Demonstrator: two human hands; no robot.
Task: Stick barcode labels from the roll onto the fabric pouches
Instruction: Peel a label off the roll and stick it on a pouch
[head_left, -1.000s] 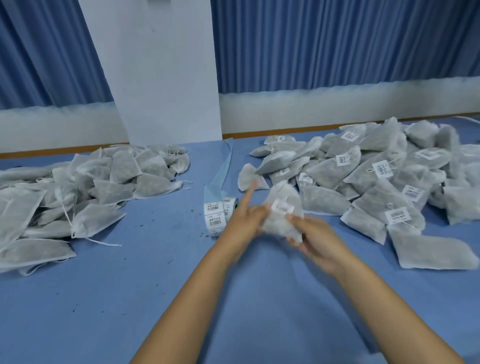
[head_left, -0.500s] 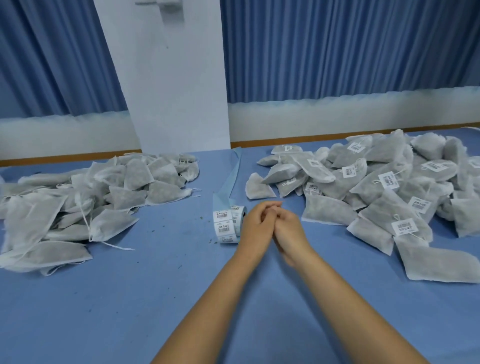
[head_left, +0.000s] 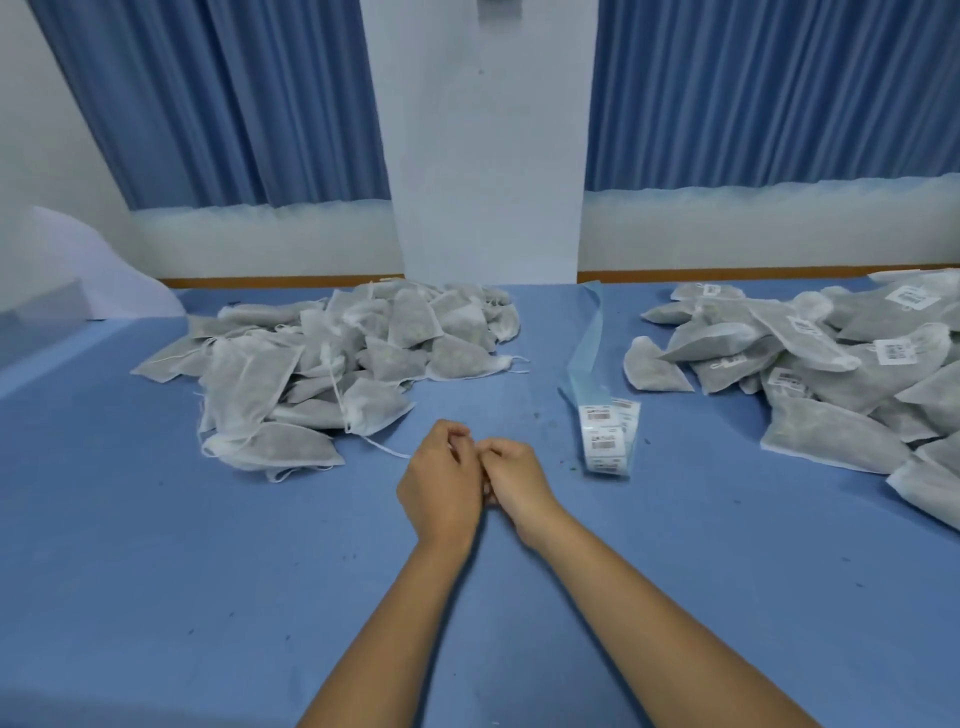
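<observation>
a person's left hand (head_left: 441, 480) and right hand (head_left: 517, 483) meet knuckle to knuckle low over the blue cloth-covered tabletop (head_left: 208, 571). both are clenched, fingers curled inward, with neither a pouch nor a label to be seen in them. whether some scrap is hidden between the fingertips is too small to tell.

to the left lies a heap of plain grey-white fabric pouches (head_left: 332, 364) with thin drawstrings, none showing a sticker. to the right, well apart, spreads a larger heap of the same pouches bearing white barcode labels (head_left: 831, 374). the layout suggests a one-way flow, with bare stock drawn from the left and finished pieces dropped on the right so the two never mix.

the small white roll of barcode labels (head_left: 605, 439) stands on its edge just right of the hands, between them and the labelled heap. it seems to be kept there so the right hand can peel without a long reach. its spent pale blue backing strip (head_left: 584, 343) trails away toward the white pillar (head_left: 488, 156), clear of both piles, and blue curtains (head_left: 234, 104) hang behind.

the hands appear to be between pouches. the likely next move is a reach left for a bare pouch, where the loose drawstrings could snag and drag a neighbour along.
</observation>
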